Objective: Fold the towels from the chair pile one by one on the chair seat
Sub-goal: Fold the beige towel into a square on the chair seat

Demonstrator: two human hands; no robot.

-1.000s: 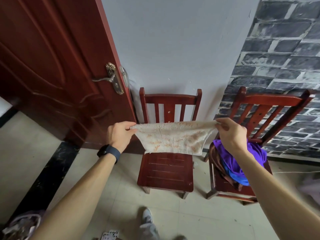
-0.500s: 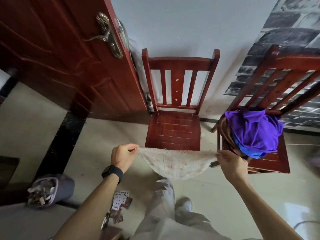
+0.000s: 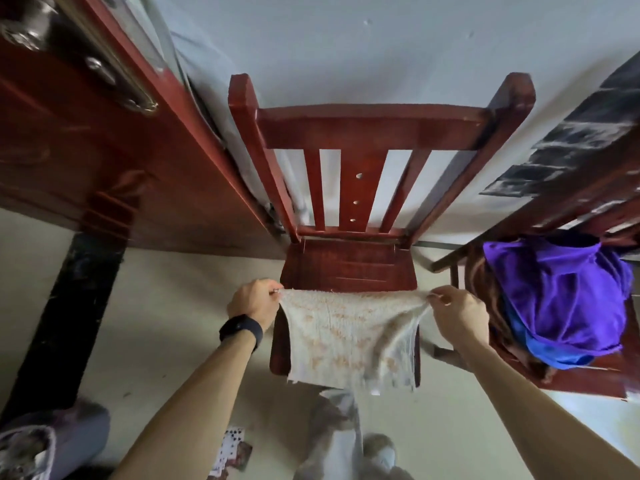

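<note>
**A:** Where is the towel?

**B:** I see the towel (image 3: pixel 349 336) at centre frame, cream with orange marks. It is stretched by its top edge and hangs in front of the chair seat (image 3: pixel 346 268), hiding the seat's front part. I cannot tell whether it touches the wood.

**A:** And the hands?

**B:** The left hand (image 3: pixel 254 303) pinches the top left corner, fingers curled. The right hand (image 3: pixel 457 313) pinches the top right corner the same way. I see a dark watch (image 3: pixel 240 330) on the left wrist.

**A:** The pile?

**B:** The pile (image 3: pixel 561 299) is at the right of the frame on a second chair (image 3: pixel 585 382), purple on top, blue under it, brown at its left edge.

**A:** Anything else?

**B:** A red door (image 3: pixel 104 150) is at upper left, and a pale wall (image 3: pixel 346 46) stands behind the chairs. Playing cards (image 3: pixel 232 448) lie on the floor at the bottom.
</note>
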